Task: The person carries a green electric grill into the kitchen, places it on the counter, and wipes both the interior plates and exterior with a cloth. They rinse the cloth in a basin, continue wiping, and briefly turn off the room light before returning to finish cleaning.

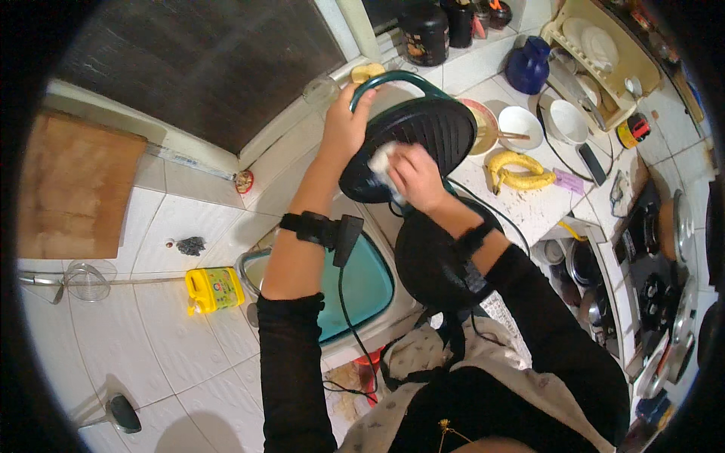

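Observation:
My left hand grips the green curved handle of a round electric grill. The grill's raised lid shows a black ridged plate, tilted towards me. Pressed against that plate is a crumpled white cloth or paper, pinched in my right hand; both are blurred. Below the lid lies the grill's round black lower part, partly covered by my right forearm. A black cable runs past its right side.
A teal basin sits in the sink beneath my left forearm. Bananas, white bowls and a blue jug stand to the right, near a dish rack. On the left is a yellow jug-shaped bottle.

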Motion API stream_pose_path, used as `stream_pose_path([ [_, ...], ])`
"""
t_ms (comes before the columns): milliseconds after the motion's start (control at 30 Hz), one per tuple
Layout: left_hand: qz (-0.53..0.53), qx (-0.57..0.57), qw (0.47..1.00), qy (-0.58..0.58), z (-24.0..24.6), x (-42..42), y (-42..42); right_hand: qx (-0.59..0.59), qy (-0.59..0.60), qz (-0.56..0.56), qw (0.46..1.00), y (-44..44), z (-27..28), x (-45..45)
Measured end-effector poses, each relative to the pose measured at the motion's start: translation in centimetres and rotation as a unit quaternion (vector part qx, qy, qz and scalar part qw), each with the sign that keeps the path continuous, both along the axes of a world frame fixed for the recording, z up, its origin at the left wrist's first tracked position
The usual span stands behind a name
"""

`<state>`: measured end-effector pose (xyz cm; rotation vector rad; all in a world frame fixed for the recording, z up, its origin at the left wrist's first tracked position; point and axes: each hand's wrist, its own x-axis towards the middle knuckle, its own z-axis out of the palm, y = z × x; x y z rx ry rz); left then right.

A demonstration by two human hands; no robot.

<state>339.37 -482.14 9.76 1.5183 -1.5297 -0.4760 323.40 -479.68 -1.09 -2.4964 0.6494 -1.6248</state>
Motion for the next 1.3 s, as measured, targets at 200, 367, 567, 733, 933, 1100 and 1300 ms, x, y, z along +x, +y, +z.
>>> stream_pose_path([
  [200, 0.020, 0.015, 1.000, -0.003, 0.2, -0.6, 0.6, 0.039, 0.008, -0.003, 0.999, 1.0, -0.7, -1.4],
  [367, 0.002, -0.016, 1.000, 0.004, 0.3, -0.6, 0.2, 0.102, -0.050, -0.023, 0.993, -0.7, -0.4, -0.7],
  [567, 0.011, 0.010, 1.000, 0.012, 0.4, -0.6, 0.3, 0.062, -0.037, -0.020, 0.997, 1.4, -0.3, -2.4],
  [733, 0.023, 0.001, 1.000, -0.006, 0.2, -0.6, 0.5, 0.062, -0.071, -0.027, 0.995, -1.0, 0.5, -0.7],
  [933, 0.010, -0.005, 1.000, 0.001, 0.1, -0.2, -0.1, 0.042, 0.128, -0.029, 0.990, 0.6, -6.0, -4.6],
  [1100, 0.017, -0.006, 1.000, -0.021, 0.2, -0.2, -0.1, 0.072, 0.026, -0.097, 0.992, 0.2, -5.0, -7.1],
  [1300, 0.061, 0.066, 0.996, 0.025, 0.4, -0.2, -0.2, -0.102, 0.086, 0.039, 0.990, -4.4, 3.1, -4.2],
])
